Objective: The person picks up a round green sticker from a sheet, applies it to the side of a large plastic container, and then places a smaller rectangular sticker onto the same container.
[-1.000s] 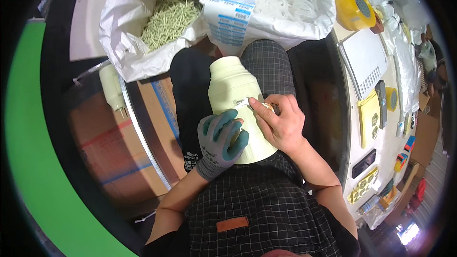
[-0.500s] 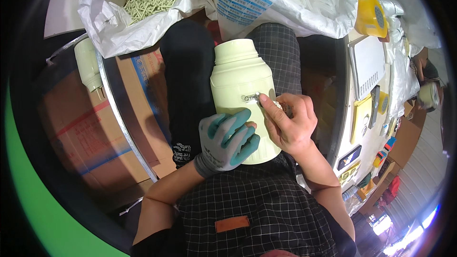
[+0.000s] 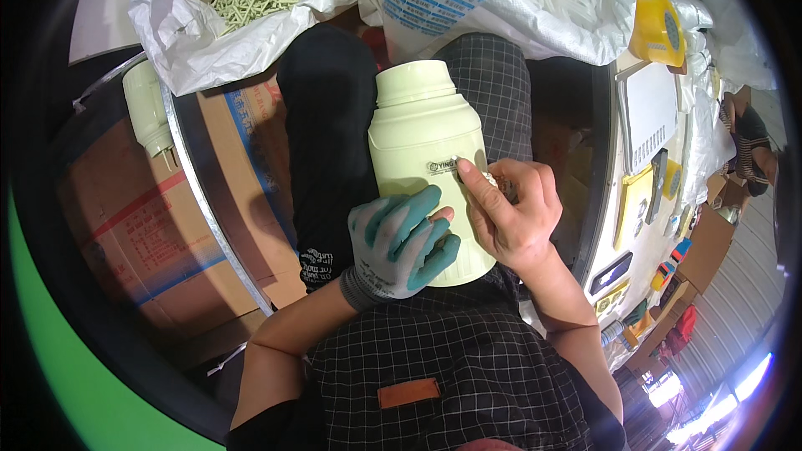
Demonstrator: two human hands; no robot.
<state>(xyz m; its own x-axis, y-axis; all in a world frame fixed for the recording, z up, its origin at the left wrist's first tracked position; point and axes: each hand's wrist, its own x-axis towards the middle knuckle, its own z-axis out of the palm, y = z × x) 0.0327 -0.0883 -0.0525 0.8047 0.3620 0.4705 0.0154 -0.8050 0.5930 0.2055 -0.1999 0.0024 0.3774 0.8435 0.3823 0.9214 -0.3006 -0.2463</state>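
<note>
Head view: flask (image 3: 426,159) lies lengthwise on lap, cap away — left hand (image 3: 399,242) clasps base, right hand (image 3: 510,209) pinches cloth.

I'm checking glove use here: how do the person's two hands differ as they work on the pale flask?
The left hand wears a grey-and-teal glove; the right hand is bare. The left hand wraps the lower body of the pale green flask, steadying it on the lap; the right hand presses its fingers against the flask's printed side, holding something small and whitish. Both touch the flask.
</note>
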